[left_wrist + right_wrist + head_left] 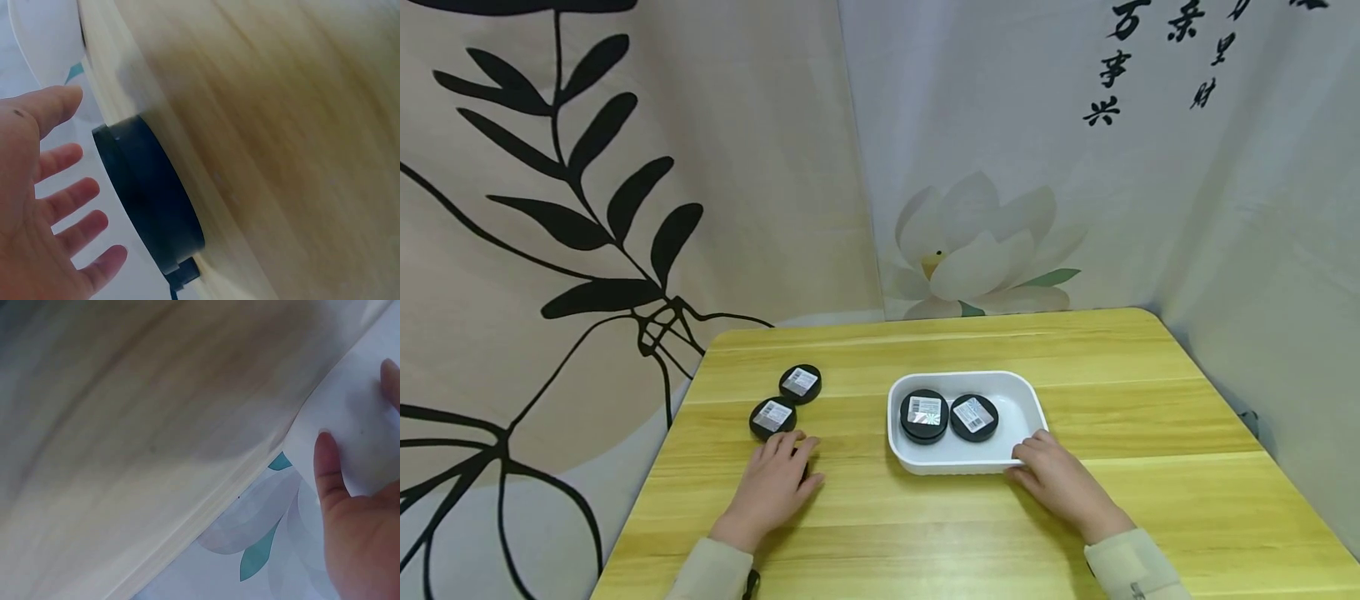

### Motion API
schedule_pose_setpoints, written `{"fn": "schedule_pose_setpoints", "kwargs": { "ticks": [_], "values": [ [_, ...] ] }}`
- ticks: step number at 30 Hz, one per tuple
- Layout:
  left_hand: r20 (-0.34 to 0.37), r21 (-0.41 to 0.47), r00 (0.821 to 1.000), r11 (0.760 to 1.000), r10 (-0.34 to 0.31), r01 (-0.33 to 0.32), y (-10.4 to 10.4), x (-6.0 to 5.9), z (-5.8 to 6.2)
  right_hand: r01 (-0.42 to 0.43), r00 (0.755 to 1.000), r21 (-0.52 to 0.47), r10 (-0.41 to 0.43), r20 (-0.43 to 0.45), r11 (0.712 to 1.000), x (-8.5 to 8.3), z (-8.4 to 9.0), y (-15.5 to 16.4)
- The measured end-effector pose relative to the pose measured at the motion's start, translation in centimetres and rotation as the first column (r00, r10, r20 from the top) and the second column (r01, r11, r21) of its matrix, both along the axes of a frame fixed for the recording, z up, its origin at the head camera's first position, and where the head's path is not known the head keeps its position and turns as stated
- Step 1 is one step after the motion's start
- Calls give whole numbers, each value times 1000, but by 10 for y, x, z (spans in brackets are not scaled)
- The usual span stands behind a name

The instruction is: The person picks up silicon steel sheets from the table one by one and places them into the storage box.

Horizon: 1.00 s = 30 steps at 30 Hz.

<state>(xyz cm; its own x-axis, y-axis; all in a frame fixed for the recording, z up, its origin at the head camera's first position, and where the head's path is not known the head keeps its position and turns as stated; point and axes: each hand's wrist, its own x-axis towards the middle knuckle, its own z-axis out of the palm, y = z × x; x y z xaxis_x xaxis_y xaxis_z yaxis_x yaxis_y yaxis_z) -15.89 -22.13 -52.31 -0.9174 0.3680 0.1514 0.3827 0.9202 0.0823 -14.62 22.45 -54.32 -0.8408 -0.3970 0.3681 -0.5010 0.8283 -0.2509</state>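
Observation:
My left hand (pixel 775 482) hovers over a black round case on the table's left side, which it mostly hides in the head view. The left wrist view shows that black case (pixel 153 190) just beyond the spread, slightly bent fingers. Past those fingertips lie two more black round cases, a nearer one (pixel 772 417) and a farther one (pixel 801 384), both with white barcode labels. A white tray (pixel 1018 437) carries a stack of black cases (pixel 924 411) and a single black case (pixel 974 417). With thumb and fingers, my right hand (pixel 1066 483) grips the tray's near right corner.
Everything stands on a yellow wood-grain table (pixel 880 533) with rounded far corners. Behind it hangs a pale curtain (pixel 760 167) printed with dark leaves, and a lotus and black characters appear farther right.

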Motion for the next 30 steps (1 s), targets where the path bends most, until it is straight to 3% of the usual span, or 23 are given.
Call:
{"fn": "schedule_pose_setpoints", "kwargs": {
  "ticks": [13,21,30],
  "values": [
    [42,-22,998,999,40,-39,-6,-5,0,12,1000,2,-12,13,1000,-1,0,0],
    [118,-33,991,998,60,-56,-10,-7,3,7,1000,-4,-7,2,1000,-1,0,1],
    [229,-4,970,996,85,-86,-16,-8,6,-1,1000,-6,1,-13,1000,-1,0,0]
  ]
}}
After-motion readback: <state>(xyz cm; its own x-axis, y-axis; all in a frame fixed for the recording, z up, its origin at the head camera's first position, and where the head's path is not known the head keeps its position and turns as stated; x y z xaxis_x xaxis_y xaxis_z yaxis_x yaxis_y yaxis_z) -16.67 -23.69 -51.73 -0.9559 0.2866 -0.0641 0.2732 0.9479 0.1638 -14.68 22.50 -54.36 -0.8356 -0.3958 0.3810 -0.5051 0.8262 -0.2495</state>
